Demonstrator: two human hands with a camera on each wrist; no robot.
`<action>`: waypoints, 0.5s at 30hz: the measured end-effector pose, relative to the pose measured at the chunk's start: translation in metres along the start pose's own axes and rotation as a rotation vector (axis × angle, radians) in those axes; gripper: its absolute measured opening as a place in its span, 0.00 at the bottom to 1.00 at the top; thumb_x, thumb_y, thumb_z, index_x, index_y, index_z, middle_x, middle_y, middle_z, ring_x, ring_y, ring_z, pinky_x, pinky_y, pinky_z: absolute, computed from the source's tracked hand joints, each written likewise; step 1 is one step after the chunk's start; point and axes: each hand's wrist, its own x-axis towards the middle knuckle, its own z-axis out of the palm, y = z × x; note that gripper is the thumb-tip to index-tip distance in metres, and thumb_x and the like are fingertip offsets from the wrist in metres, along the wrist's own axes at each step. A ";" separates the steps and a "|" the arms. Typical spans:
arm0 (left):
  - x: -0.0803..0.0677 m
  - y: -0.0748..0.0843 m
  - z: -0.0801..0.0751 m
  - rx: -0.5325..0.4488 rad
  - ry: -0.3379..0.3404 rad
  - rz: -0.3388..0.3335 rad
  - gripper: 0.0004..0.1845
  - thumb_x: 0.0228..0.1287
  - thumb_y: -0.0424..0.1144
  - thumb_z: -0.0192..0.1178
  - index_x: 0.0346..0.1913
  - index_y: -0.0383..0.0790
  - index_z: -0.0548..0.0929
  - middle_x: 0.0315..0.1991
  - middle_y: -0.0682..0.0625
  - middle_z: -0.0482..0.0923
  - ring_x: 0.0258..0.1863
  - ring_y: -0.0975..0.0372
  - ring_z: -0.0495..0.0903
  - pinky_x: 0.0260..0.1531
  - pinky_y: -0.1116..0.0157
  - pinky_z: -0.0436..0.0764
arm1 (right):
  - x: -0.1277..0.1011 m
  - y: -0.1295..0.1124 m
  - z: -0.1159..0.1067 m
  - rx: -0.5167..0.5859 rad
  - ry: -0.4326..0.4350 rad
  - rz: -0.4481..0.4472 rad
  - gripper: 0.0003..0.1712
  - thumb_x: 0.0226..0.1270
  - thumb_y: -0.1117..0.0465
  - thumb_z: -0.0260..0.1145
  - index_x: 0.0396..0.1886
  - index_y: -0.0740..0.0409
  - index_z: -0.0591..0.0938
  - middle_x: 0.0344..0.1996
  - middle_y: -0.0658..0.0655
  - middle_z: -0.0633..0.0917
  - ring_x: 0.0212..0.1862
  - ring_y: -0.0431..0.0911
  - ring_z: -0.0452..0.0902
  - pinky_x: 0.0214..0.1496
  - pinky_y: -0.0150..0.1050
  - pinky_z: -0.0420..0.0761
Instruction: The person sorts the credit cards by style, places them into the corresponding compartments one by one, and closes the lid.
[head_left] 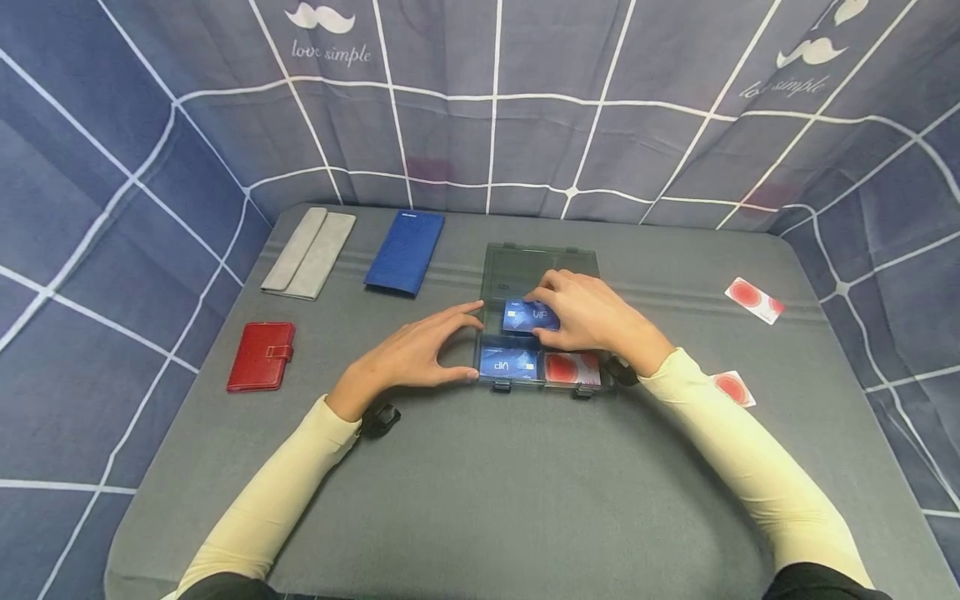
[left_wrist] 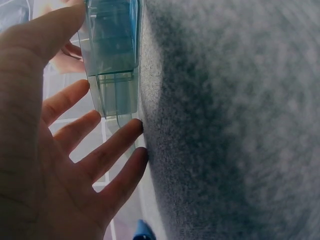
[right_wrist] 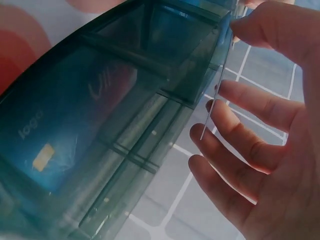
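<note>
On the gray table [head_left: 420,500], an open clear box [head_left: 513,279] at centre; at its left edge, left hand [head_left: 408,354] with fingers spread apart; over its far-left compartment, right hand [head_left: 588,315] with fingers clamped on a blue card [head_left: 519,317].

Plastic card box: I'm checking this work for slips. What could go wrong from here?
The blue card pinched in the right hand might snag on the box. The left hand, close beside the box, might nudge it. The right sleeve partly hides a loose card and might drag it.
</note>
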 end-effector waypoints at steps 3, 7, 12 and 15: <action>0.000 0.001 0.000 -0.004 -0.006 -0.005 0.39 0.68 0.63 0.72 0.75 0.50 0.75 0.86 0.59 0.55 0.81 0.53 0.65 0.69 0.41 0.75 | 0.003 -0.001 0.003 0.011 -0.018 -0.011 0.29 0.66 0.43 0.75 0.62 0.53 0.88 0.50 0.58 0.85 0.48 0.53 0.84 0.45 0.53 0.86; 0.001 0.001 0.000 -0.006 -0.009 -0.012 0.39 0.68 0.63 0.72 0.75 0.50 0.75 0.86 0.58 0.55 0.81 0.53 0.65 0.69 0.41 0.75 | 0.008 -0.003 0.005 0.021 -0.029 -0.021 0.30 0.66 0.42 0.75 0.62 0.53 0.88 0.51 0.57 0.85 0.49 0.53 0.84 0.47 0.53 0.87; 0.001 0.001 0.000 -0.009 -0.010 -0.016 0.39 0.67 0.64 0.72 0.75 0.52 0.75 0.86 0.59 0.55 0.81 0.53 0.65 0.69 0.41 0.76 | 0.012 -0.007 0.006 0.031 -0.036 -0.031 0.30 0.67 0.42 0.75 0.63 0.54 0.88 0.52 0.57 0.85 0.50 0.52 0.84 0.49 0.52 0.86; 0.000 0.001 0.000 -0.011 -0.008 -0.015 0.39 0.67 0.64 0.72 0.74 0.52 0.75 0.86 0.59 0.55 0.81 0.53 0.64 0.69 0.41 0.75 | 0.014 -0.008 0.006 0.028 -0.042 -0.041 0.30 0.68 0.42 0.74 0.63 0.54 0.88 0.52 0.57 0.85 0.50 0.52 0.83 0.50 0.52 0.86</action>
